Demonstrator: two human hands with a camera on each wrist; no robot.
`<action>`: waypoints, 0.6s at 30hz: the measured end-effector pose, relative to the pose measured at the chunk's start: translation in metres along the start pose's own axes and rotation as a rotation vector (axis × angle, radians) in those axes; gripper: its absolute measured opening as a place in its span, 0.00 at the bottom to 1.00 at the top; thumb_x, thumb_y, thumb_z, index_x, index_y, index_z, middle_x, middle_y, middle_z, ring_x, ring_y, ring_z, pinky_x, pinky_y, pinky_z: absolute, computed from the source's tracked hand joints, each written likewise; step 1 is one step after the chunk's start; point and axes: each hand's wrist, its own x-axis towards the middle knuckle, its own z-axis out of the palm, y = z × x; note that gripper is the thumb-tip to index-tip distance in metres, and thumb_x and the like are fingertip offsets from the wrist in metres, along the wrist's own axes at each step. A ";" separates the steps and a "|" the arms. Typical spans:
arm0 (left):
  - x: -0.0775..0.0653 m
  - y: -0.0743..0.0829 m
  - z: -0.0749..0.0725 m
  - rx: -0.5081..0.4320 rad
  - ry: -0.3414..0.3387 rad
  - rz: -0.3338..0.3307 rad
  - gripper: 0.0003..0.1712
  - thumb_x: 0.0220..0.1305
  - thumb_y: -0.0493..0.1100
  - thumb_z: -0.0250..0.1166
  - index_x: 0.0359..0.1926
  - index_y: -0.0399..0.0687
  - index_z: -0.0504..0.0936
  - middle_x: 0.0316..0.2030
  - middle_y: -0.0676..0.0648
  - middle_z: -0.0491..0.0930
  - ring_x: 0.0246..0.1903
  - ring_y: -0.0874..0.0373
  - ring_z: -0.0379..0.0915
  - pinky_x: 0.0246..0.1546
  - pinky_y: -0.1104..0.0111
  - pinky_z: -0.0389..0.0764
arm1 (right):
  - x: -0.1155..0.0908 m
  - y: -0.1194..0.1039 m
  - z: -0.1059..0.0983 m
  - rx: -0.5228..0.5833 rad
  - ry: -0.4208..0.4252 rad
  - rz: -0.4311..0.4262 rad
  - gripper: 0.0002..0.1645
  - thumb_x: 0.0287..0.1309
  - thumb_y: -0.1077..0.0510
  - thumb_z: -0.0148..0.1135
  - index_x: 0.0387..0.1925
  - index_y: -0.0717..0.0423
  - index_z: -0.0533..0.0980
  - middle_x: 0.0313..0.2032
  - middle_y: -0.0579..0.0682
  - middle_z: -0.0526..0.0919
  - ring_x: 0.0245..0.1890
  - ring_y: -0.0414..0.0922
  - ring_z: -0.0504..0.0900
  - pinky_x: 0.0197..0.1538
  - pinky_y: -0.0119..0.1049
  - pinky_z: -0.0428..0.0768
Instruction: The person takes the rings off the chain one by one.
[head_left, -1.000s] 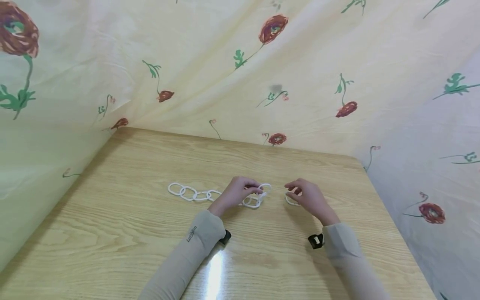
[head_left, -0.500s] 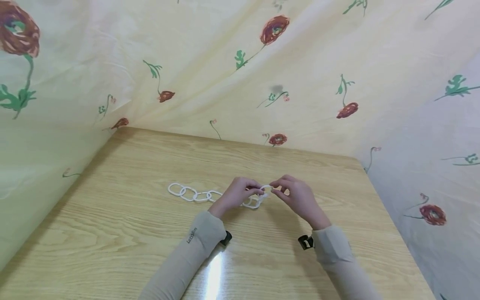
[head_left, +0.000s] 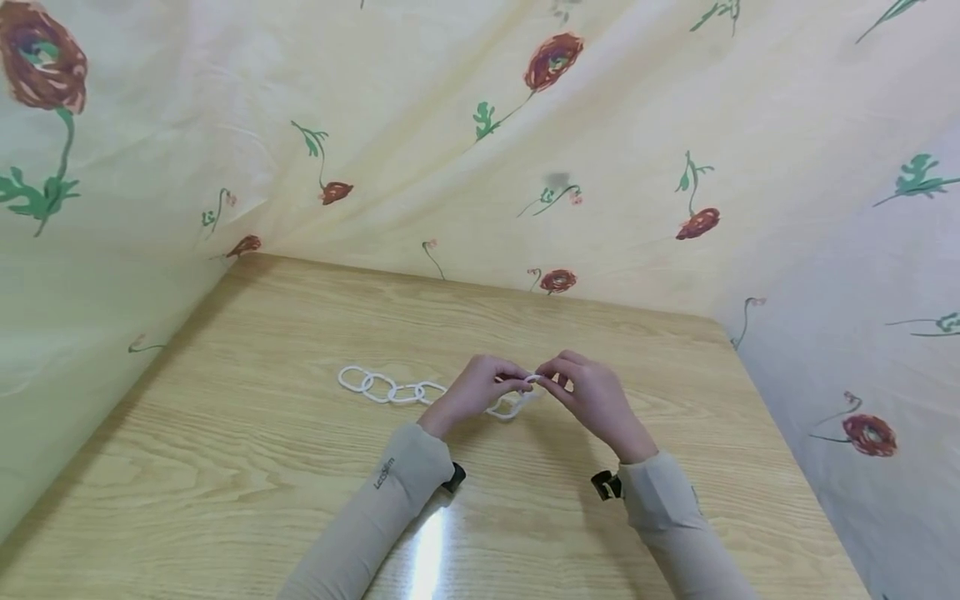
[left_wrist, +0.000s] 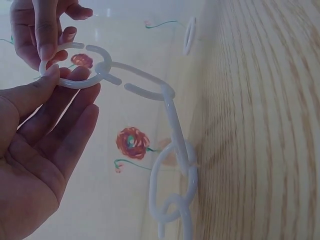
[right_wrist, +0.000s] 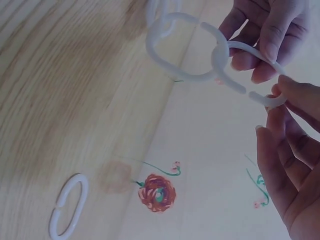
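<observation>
A chain of white plastic links stretches across the wooden table, its right part raised off the surface. My left hand pinches the end link between thumb and fingers. On the same link's far end, the thumb and fingers of my right hand pinch too, so the hands nearly meet. That link has a narrow gap in its side and hooks through the neighbouring link, which also has a gap. In the head view, my left hand hides the chain's middle.
One loose white link lies apart on the table; in the head view the right hand covers it. A floral cloth hangs behind the table and along both sides.
My right hand has moved left from over the loose link and taken hold of the chain's end link, which has since tilted. The left hand has stayed almost in place.
</observation>
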 end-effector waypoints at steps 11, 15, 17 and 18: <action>-0.003 0.001 0.000 -0.039 0.011 -0.005 0.12 0.65 0.40 0.63 0.45 0.39 0.86 0.42 0.43 0.87 0.42 0.55 0.83 0.43 0.73 0.83 | 0.000 -0.005 -0.007 0.135 -0.025 0.042 0.03 0.57 0.62 0.67 0.31 0.59 0.83 0.29 0.47 0.82 0.26 0.38 0.79 0.23 0.24 0.73; -0.004 0.000 0.001 -0.051 0.016 -0.021 0.12 0.64 0.40 0.64 0.44 0.38 0.86 0.39 0.43 0.87 0.39 0.59 0.82 0.41 0.74 0.82 | -0.001 -0.005 -0.008 0.195 -0.038 0.077 0.03 0.58 0.63 0.66 0.32 0.60 0.82 0.29 0.48 0.81 0.25 0.39 0.79 0.21 0.23 0.75; -0.004 -0.001 0.000 -0.058 0.017 -0.026 0.11 0.64 0.40 0.64 0.43 0.38 0.86 0.38 0.44 0.88 0.37 0.62 0.80 0.40 0.75 0.81 | 0.000 -0.006 -0.008 0.215 -0.046 0.092 0.03 0.59 0.63 0.65 0.33 0.60 0.81 0.30 0.49 0.81 0.25 0.39 0.80 0.21 0.22 0.77; -0.004 -0.001 0.000 -0.059 0.016 -0.027 0.11 0.64 0.40 0.64 0.42 0.38 0.86 0.38 0.44 0.88 0.36 0.63 0.79 0.39 0.75 0.80 | 0.000 -0.006 -0.008 0.226 -0.049 0.100 0.03 0.59 0.63 0.65 0.33 0.61 0.81 0.30 0.49 0.81 0.25 0.39 0.80 0.22 0.22 0.77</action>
